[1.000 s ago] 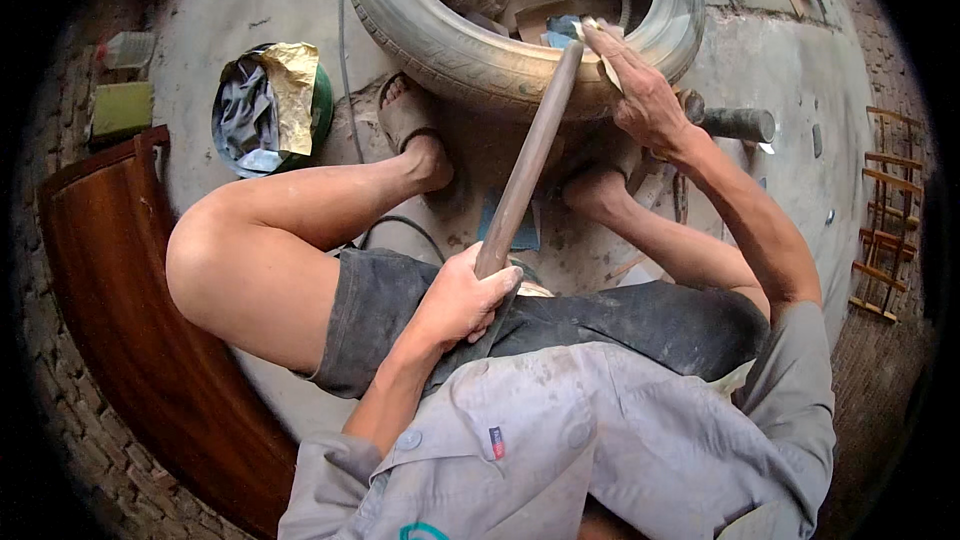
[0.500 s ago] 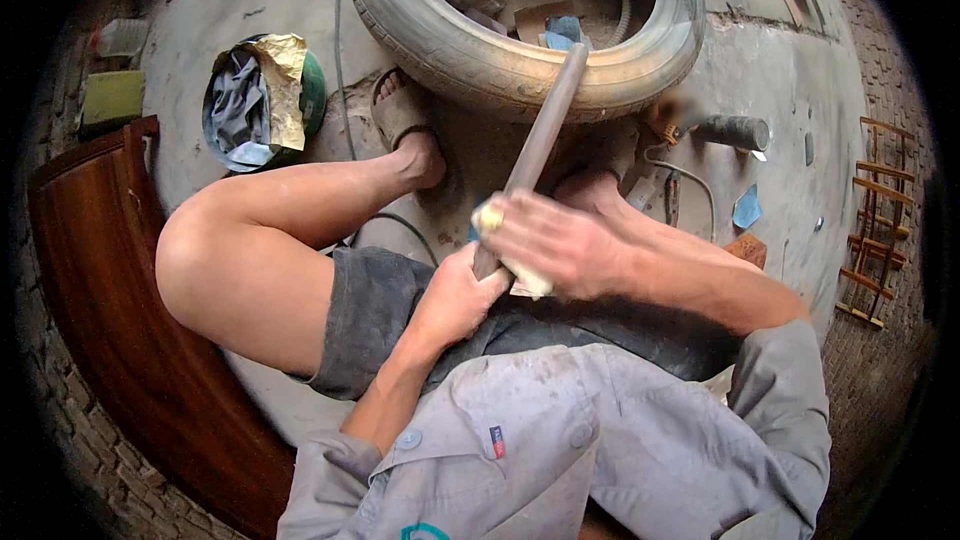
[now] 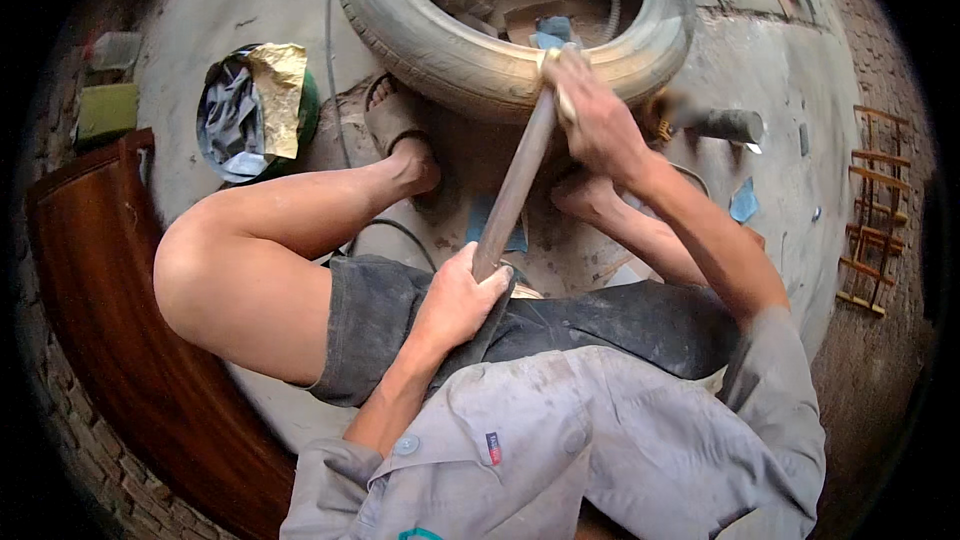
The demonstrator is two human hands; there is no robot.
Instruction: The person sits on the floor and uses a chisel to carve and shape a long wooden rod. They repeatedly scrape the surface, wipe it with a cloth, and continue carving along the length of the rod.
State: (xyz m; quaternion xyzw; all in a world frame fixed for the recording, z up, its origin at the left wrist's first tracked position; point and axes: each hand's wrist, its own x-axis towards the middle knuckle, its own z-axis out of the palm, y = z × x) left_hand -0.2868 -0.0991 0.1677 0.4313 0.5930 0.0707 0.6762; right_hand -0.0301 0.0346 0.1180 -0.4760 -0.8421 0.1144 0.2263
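Observation:
A long grey-brown wooden piece [image 3: 522,175] slants away from my lap, its far end resting on the near rim of a worn tyre [image 3: 420,48]. My left hand [image 3: 460,300] is wrapped round its near end, low over the dark shorts. Up by the tyre, my right hand [image 3: 597,120] closes over the far end, gripping a pale yellow folded piece [image 3: 566,103] that looks like sandpaper against the wood. Fingers cover most of that piece. A blue scrap [image 3: 553,32] lies just beyond, inside the tyre opening.
At the left stands a green bucket [image 3: 309,110] with grey cloth and yellow paper, near a curved dark wooden panel [image 3: 110,310]. A dark cylinder [image 3: 730,125], another blue scrap [image 3: 744,200] and a slatted wooden frame [image 3: 878,210] lie right. A cable [image 3: 333,70] crosses the floor.
My right hand has slid from beside my left hand out along the wood to its far end at the tyre. My left hand keeps its hold.

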